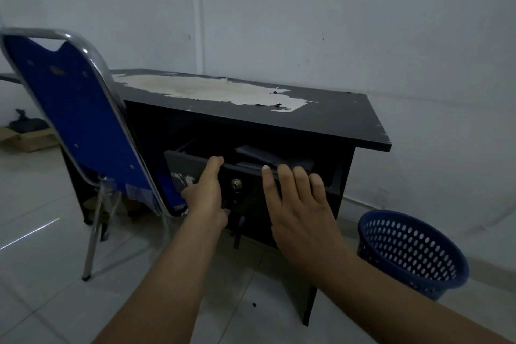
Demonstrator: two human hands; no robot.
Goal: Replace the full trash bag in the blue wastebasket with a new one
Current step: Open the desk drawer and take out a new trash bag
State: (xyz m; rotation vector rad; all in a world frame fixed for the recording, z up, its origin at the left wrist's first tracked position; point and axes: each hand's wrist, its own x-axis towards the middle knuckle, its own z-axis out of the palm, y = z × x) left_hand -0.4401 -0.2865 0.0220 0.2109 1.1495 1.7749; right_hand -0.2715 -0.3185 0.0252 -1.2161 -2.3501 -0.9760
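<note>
The blue perforated wastebasket stands on the floor at the right of the desk, with no bag visible in it. The black desk's top drawer is pulled partly out, with dark flat items inside. My left hand grips the drawer's front edge, thumb on top. My right hand hovers open over the drawer's front, its fingertips at the dark items in it. A tied dark bag lies on the floor at the far left, partly hidden by the chair.
A blue chair with a chrome frame leans against the desk's left side. The black desk with peeling top stands against the white wall. Flat cardboard lies on the tiled floor at the far left.
</note>
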